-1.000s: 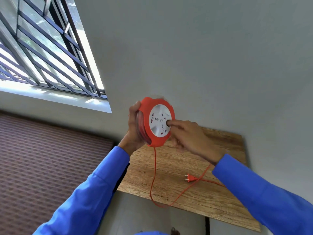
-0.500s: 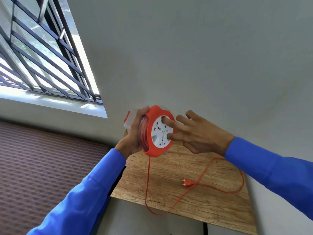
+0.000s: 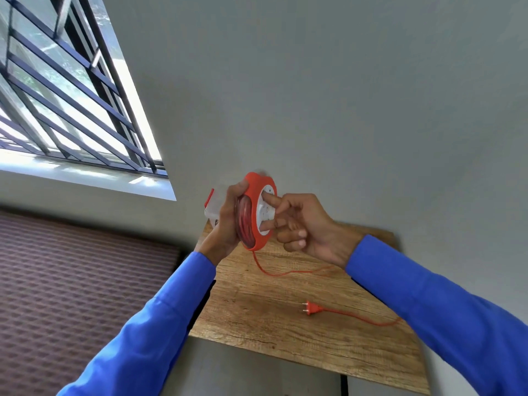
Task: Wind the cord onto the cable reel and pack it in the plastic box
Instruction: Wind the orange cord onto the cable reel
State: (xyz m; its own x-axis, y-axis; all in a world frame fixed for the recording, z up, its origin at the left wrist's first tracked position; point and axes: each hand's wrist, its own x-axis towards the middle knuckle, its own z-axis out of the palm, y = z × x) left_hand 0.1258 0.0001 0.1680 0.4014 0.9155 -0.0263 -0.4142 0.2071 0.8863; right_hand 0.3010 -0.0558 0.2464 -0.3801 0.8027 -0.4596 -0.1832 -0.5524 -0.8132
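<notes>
An orange cable reel point(image 3: 256, 195) with a white socket face is held upright above the wooden table point(image 3: 257, 310). My left hand point(image 3: 225, 224) grips its rim from the left side. My right hand point(image 3: 303, 224) has its index finger pressed on the white face, other fingers curled. The orange cord point(image 3: 285, 272) drops from the reel's bottom and runs right under my right arm. Its plug point(image 3: 310, 308) lies on the table at the right. A clear plastic box point(image 3: 214, 207) with an orange latch shows behind my left hand.
The small table stands against a grey wall point(image 3: 343, 95). A barred window point(image 3: 57, 95) is at the upper left. A patterned brown mat point(image 3: 71, 281) covers the floor to the left of the table.
The reel has turned more edge-on and the white face has rotated under my right finger. The slack loop that hung past the table's front edge has been drawn in; the plug stays on the table.
</notes>
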